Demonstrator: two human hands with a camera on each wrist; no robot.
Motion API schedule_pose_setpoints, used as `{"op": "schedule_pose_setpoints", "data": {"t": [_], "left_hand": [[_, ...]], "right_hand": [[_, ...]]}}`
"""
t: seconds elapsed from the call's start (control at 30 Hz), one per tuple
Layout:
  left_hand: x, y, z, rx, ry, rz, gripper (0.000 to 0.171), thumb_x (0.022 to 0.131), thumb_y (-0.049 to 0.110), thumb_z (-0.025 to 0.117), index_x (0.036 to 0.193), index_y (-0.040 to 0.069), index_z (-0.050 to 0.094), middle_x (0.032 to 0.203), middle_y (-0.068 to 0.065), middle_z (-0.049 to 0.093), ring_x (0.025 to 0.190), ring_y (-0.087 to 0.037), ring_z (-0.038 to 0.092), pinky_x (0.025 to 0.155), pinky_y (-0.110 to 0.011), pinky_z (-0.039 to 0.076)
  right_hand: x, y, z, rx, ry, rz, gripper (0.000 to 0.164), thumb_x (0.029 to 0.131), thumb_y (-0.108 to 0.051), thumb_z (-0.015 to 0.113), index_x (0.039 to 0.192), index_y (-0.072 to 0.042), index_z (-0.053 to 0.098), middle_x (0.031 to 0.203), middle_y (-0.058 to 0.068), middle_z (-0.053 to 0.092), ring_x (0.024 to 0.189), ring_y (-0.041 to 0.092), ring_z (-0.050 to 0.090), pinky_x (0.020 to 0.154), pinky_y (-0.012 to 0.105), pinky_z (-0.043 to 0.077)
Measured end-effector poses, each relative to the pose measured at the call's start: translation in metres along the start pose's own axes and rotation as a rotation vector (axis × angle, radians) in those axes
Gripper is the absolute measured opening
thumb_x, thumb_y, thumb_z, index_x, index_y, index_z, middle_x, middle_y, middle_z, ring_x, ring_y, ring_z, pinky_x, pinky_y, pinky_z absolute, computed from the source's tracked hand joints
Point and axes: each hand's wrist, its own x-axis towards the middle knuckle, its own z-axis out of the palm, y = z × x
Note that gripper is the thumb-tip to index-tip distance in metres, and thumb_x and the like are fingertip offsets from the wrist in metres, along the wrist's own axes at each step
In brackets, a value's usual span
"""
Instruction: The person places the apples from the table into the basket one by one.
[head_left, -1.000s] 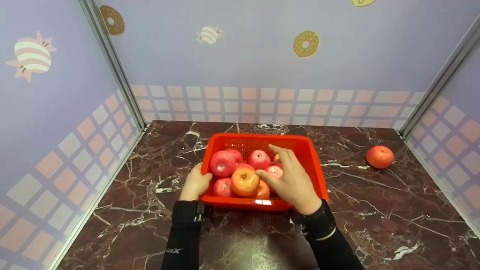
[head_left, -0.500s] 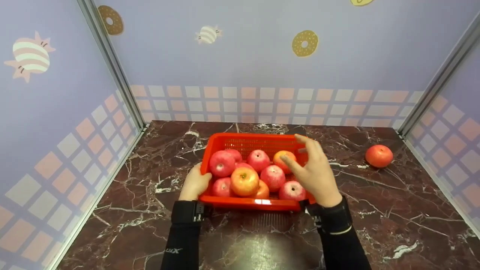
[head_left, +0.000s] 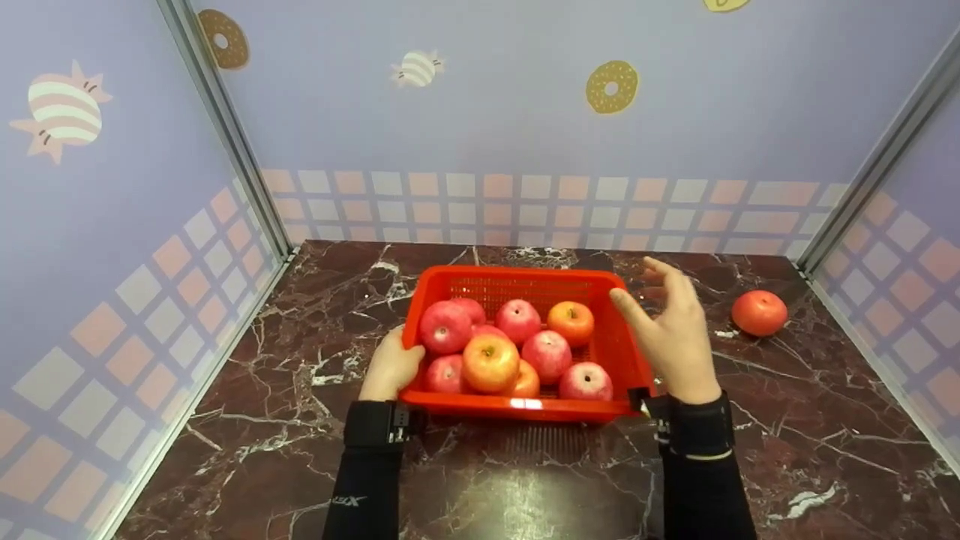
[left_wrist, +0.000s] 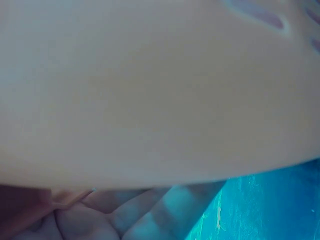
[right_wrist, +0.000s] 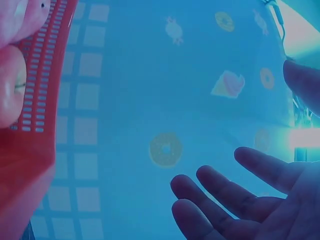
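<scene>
A red plastic basket (head_left: 577, 410) with slotted walls holds several pink, red and yellow-orange apples (head_left: 490, 364). My left hand (head_left: 392, 365) grips its left rim, thumb over the edge. In the left wrist view a pale, blurred surface fills most of the picture, with fingers (left_wrist: 150, 215) curled below it. My right hand (head_left: 679, 337) hovers at the basket's right side, fingers apart and holding nothing. Those spread fingers (right_wrist: 225, 195) also show in the right wrist view, away from the basket wall (right_wrist: 45, 75). One red apple (head_left: 760, 313) lies outside, to the right of this hand.
A dark red marbled tabletop (head_left: 750, 465) lies under everything. Purple printed panels (head_left: 510, 135) close off the back and both sides, joined by metal corner posts (head_left: 232, 135).
My right hand has moved rightward from over the apples to beyond the basket's right rim, uncovering the apples on that side. The left hand and the basket have stayed put.
</scene>
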Motion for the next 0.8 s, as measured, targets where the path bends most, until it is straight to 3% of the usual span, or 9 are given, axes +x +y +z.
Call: {"op": "schedule_pose_setpoints", "data": {"t": [0.4,0.53,0.8], "left_hand": [[0.001,-0.001,0.001,-0.021,-0.002,-0.007,0.047,0.090,0.004,0.052,0.136,-0.006,0.057,0.131,-0.028,0.064,0.120,-0.042,0.060,0.108,-0.054,0.045],[0.001,0.001,0.002,-0.025,-0.006,-0.002,0.049,0.089,0.004,0.052,0.137,-0.007,0.057,0.131,-0.028,0.064,0.120,-0.042,0.060,0.108,-0.054,0.045],[0.002,0.001,0.000,-0.008,0.001,0.009,0.050,0.088,0.005,0.052,0.137,-0.006,0.058,0.128,-0.027,0.066,0.115,-0.040,0.061,0.105,-0.053,0.047]], "right_hand": [[0.013,0.041,-0.028,0.032,0.110,0.168,0.069,0.094,-0.042,0.072,0.150,-0.007,0.048,0.145,0.026,0.054,0.124,0.042,0.058,0.105,0.054,0.047],[0.022,0.057,-0.036,-0.003,0.096,0.212,0.071,0.095,-0.043,0.070,0.152,-0.008,0.045,0.146,0.027,0.051,0.127,0.044,0.055,0.108,0.057,0.045],[0.053,0.095,-0.051,-0.201,0.000,0.227,0.080,0.097,-0.052,0.063,0.155,-0.003,0.037,0.146,0.035,0.043,0.134,0.051,0.041,0.112,0.064,0.034]]}}
